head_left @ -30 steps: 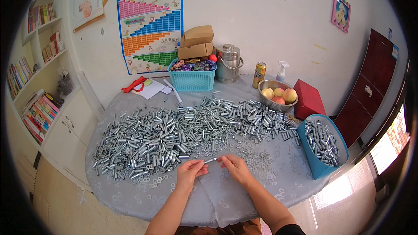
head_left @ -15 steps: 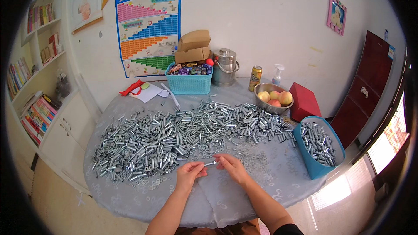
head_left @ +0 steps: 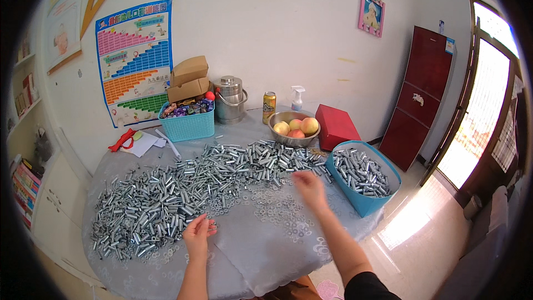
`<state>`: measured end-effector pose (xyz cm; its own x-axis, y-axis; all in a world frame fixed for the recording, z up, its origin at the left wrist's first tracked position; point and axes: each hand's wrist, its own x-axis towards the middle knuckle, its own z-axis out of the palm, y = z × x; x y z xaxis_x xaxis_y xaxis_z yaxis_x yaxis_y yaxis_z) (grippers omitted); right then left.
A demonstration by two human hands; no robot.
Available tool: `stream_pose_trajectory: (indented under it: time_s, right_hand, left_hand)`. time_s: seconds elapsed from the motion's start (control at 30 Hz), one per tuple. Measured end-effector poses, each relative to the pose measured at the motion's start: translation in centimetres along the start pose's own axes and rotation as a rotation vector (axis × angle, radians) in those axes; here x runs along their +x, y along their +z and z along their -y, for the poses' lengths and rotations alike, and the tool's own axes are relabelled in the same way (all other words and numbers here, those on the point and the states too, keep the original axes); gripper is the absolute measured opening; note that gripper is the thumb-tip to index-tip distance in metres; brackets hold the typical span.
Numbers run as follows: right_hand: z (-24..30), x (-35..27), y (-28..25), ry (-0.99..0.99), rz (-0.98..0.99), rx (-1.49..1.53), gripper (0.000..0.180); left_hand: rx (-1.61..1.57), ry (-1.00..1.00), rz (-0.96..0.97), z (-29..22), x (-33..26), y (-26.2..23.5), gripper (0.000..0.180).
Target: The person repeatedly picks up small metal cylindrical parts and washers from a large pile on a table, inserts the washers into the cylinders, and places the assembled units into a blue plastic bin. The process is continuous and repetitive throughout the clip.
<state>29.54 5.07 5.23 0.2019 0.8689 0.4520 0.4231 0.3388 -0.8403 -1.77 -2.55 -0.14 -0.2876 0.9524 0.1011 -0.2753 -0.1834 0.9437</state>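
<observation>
A wide heap of silvery metal sleeves and bolts (head_left: pixel 166 194) covers the middle and left of the table. At its front edge is my left hand (head_left: pixel 197 237), the fingers curled in toward the thumb; what lies between them is too small to make out. My right hand (head_left: pixel 311 190) is over the right end of the heap, smeared by motion, so its fingers and anything in them cannot be read. To its right stands a blue bin (head_left: pixel 362 203) filled with similar metal sleeves (head_left: pixel 363 171). Loose flat washers (head_left: pixel 280 211) lie scattered between my hands.
Behind the heap stand a turquoise basket (head_left: pixel 189 126) of small packets, a steel canister (head_left: pixel 229 100), a yellow can (head_left: pixel 269 106), a spray bottle (head_left: pixel 297 99), a steel bowl (head_left: pixel 291 140) of fruit and a red box (head_left: pixel 336 126). Paper (head_left: pixel 143 143) lies at the back left.
My hands have parted from around a metal bolt: the left moved to the heap's front edge, the right toward the blue bin. The whole view has swung to the right.
</observation>
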Motion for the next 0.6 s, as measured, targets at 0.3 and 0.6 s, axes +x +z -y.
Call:
stream_pose_trajectory:
  time_s: [0.3,0.6]
  right_hand:
    - [-6.8,2.1,-17.3,-0.172,-0.446,-0.793,0.011]
    - [-1.3,1.9,-2.6,-0.251,0.053,-0.368,0.012]
  left_hand:
    - [-0.031,-0.075,-0.073,0.4,0.1,0.2,0.019]
    - [-0.042,-0.073,-0.155,0.0,0.3,-0.7,0.020]
